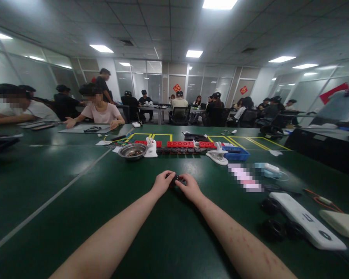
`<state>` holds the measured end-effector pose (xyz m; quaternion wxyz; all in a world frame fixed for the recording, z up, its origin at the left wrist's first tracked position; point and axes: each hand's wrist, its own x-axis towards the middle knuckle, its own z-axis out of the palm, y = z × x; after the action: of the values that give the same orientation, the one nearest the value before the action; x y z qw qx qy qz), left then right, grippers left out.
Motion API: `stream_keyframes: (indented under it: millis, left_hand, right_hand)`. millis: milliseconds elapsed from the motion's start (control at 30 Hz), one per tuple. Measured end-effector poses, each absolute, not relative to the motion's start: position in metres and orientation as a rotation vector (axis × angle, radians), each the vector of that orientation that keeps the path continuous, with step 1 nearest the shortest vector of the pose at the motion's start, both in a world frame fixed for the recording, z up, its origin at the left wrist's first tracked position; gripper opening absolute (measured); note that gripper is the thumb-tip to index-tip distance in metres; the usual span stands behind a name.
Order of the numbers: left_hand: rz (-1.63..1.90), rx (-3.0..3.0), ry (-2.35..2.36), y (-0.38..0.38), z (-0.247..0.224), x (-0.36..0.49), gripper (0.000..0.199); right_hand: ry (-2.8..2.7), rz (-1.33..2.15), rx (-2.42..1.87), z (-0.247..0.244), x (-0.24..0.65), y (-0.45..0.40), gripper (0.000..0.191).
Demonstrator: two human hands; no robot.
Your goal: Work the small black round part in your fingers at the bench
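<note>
Both of my hands meet over the green table, around a small dark part (174, 180) whose kind I cannot make out. My left hand (162, 183) pinches it between thumb and fingers from the left. From the right, my right hand (190, 186) grips the same part, thumb in front. Just beyond the hands runs a row of red trays (180, 144), with black pieces (189, 151) along their near side. A metal bowl (132, 157) of small parts stands left of that row, beside a white rabbit-shaped object (151, 148).
Right of the row are a white clamp-like object (218, 155) and a blue bin (238, 155). Nearer right lie a white device (308, 221) with black wheel-like parts and a cream box (341, 224). Across the table, a person in a pink shirt (103, 113) sits at a grey mat.
</note>
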<state>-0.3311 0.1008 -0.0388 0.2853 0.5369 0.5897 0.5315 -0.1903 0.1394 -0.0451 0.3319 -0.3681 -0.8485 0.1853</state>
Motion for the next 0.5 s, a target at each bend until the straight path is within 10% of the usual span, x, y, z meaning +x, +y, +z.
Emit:
stream_keyframes:
  millis: [500]
  left_hand:
    - [1.485,1.458,1.594,0.0987,-0.0391,-0.3313,0.032]
  right_hand:
    - [-2.169,0.695,-0.993,-0.0459,-0.195,0.1423,0.045]
